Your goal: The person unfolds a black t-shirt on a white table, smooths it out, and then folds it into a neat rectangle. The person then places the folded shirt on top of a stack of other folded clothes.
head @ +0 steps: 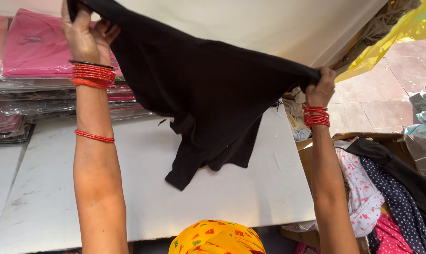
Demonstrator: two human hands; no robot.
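A black garment (203, 89) hangs stretched in the air above a white table (48, 197), its lower end touching the tabletop. My left hand (85, 34) grips one upper corner at the top left. My right hand (320, 88) pinches the other corner at the right, lower down. Both wrists carry red bangles.
Stacks of pink garments in clear plastic bags (34, 51) lie along the table's far left. A cardboard box (401, 146) of mixed printed clothes stands on the right. A yellow plastic sheet (396, 33) hangs at the top right. Orange patterned cloth (216, 237) shows at the bottom.
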